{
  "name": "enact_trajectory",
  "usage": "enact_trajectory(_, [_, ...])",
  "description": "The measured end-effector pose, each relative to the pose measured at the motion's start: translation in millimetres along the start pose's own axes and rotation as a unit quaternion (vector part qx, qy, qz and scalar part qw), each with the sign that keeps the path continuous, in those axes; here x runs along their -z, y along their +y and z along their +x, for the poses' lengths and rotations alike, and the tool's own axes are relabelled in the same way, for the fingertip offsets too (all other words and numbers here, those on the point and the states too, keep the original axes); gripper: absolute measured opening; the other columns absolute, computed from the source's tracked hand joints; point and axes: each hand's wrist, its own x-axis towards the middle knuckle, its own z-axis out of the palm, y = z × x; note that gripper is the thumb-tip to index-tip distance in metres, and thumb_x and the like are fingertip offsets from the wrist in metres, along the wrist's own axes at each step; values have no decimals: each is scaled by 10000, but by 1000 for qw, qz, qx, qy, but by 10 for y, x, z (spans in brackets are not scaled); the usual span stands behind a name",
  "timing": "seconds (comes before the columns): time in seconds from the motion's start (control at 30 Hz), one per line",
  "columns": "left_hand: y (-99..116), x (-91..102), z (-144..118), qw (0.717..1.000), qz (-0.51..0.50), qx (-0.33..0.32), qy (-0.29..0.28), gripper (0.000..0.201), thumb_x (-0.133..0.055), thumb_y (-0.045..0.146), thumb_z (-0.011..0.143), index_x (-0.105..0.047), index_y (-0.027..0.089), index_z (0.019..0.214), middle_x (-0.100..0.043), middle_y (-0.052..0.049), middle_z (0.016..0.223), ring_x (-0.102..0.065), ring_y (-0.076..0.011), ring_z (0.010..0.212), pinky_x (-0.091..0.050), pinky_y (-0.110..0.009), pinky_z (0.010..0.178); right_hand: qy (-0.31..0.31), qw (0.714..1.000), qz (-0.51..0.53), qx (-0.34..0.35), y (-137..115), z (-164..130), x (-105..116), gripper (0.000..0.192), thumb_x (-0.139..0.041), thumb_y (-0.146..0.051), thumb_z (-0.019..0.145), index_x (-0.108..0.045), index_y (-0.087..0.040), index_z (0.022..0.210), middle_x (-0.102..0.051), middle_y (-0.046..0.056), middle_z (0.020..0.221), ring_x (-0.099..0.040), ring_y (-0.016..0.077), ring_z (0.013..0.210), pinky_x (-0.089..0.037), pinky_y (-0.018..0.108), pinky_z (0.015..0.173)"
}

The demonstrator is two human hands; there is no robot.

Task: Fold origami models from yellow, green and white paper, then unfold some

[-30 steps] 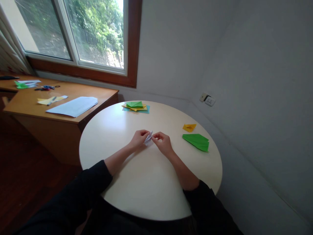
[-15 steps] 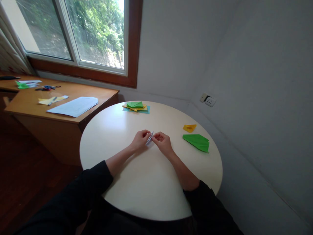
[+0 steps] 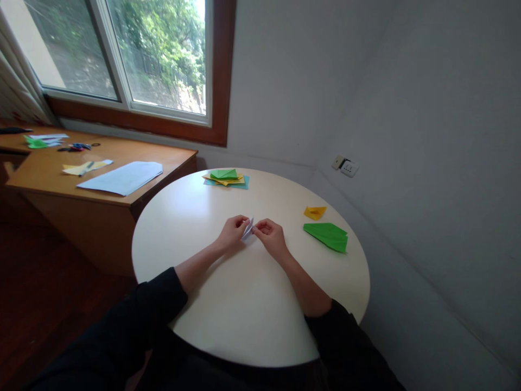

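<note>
Over the middle of the round white table (image 3: 244, 304), a small folded white paper (image 3: 247, 230) is held between my two hands. My left hand (image 3: 233, 231) pinches its left side between thumb and fingers. On the opposite side, the thumb and forefinger of my right hand (image 3: 269, 235) pinch the paper's right edge. The fingers hide part of the paper, so its full folded shape cannot be made out. To the right lie a green folded paper plane (image 3: 328, 237) and a small yellow folded paper (image 3: 315, 212).
At the table's far edge lies a stack of green, yellow and blue papers (image 3: 226, 178). A wooden desk (image 3: 171, 157) at the left bears a pile of white sheets (image 3: 124, 178), a yellowish paper (image 3: 81, 168) and scissors (image 3: 79, 146). A wall socket (image 3: 349, 168) is at the right.
The white paper has turned slightly, so more of its face shows between my hands. Both hands keep their pinch and nearly the same place.
</note>
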Motion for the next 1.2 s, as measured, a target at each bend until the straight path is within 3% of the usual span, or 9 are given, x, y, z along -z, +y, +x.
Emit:
enact_trajectory(0.3, [12,5,-3,1000,-16,-1,14,270,-506,391,735,-602,139,728,-589,-21,661,-499,-126,623,-378,-235,558,8,1000,14,-11,-26,3,6,265,-735,-396,547,-591,-190,630,-639,8,645,-613,164,634,-513,320,666])
enact_trajectory(0.67, [-27,7,9,998,42,-49,16,246,-490,367,750,-605,150,761,-577,-6,624,-485,-118,582,-385,-244,578,8,1000,13,-17,-42,7,4,259,-732,-406,549,-617,-186,624,-659,14,635,-630,174,635,-522,334,680])
enact_trajectory(1.03, [-65,-6,3,998,7,-54,-16,250,-529,369,746,-592,137,815,-547,8,573,-487,-96,526,-383,-207,497,17,999,39,-14,14,36,-3,282,-743,-355,536,-590,-184,701,-643,8,672,-626,152,650,-538,328,700])
enact_trajectory(1.2, [-13,8,-23,997,-32,-58,-43,274,-580,319,717,-547,144,926,-576,0,659,-532,-96,570,-424,-213,536,39,999,29,-4,23,53,22,260,-731,-337,548,-577,-191,698,-629,4,673,-614,147,638,-533,315,675])
